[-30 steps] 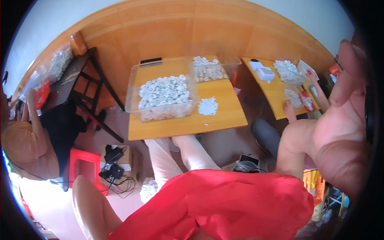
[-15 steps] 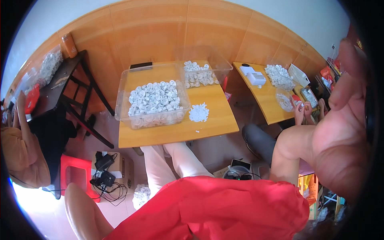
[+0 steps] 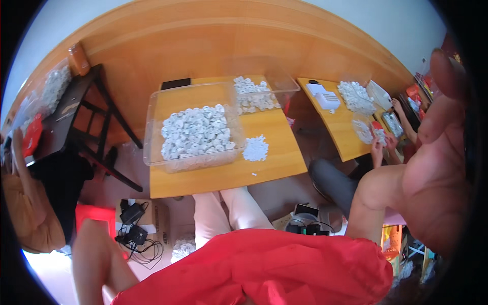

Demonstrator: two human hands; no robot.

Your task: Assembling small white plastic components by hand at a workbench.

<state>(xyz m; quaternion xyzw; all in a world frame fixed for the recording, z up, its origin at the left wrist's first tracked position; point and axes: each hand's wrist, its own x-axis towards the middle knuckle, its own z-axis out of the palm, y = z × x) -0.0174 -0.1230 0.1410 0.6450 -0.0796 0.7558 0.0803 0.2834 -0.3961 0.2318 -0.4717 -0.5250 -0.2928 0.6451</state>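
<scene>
My right hand (image 3: 437, 162) is raised very close at the right edge of the head view, its palm large. The fingers that show are stretched upward and apart with nothing visible between them; the rest run off into the dark rim. Only my bent left arm (image 3: 94, 254) shows at the lower left, and its hand is out of view. In front of me, a wooden table (image 3: 218, 184) bears a clear plastic bin (image 3: 152, 127) of small round white parts (image 3: 198, 129). Beside it lies a pile of tiny white pieces (image 3: 255, 148). Neither hand touches these.
A second clear bin (image 3: 287, 85) with white parts stands behind. At right, a co-worker's hands (image 3: 381, 147) hold something white over another table (image 3: 338, 129). At left are a dark table (image 3: 76, 101), another person, a red stool (image 3: 96, 213) and a cardboard box (image 3: 160, 218) with black adapters.
The view has tilted and shifted slightly. My right hand stays almost in the same place in it. My left arm bends more into view, and the co-worker's hands at right have moved.
</scene>
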